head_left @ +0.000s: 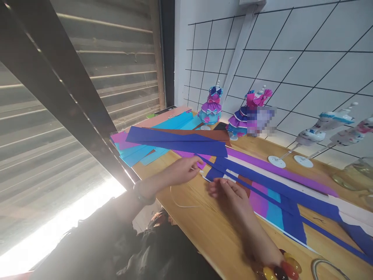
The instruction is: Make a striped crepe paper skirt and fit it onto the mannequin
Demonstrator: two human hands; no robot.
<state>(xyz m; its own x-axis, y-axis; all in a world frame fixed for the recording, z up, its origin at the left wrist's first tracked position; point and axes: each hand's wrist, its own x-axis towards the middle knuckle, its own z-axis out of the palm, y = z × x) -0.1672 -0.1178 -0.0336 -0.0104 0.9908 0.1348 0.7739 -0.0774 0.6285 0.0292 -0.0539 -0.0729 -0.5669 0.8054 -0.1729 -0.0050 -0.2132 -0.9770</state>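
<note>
My left hand (189, 170) is closed in a pinch on the near end of a narrow dark blue crepe paper strip (256, 189), which runs off to the right over the table. Just right of it, my right hand (233, 192) hovers below the strip with fingers loosely curled and blurred; whether they grip anything does not show. A thin white cord (205, 177) lies between the hands. Beneath the strip are coloured sheets: purple (259, 200), light blue (275, 210) and dark blue (294, 221). A longer dark blue band (291, 186) lies behind them.
Stacked dark blue (175, 140), brown (204, 134) and light blue (131, 154) sheets cover the table's far left. Small dress forms in layered frills (211, 107) stand at the wall, with barer white ones (311, 134) to the right. A metal ring (329, 264) lies at the near right.
</note>
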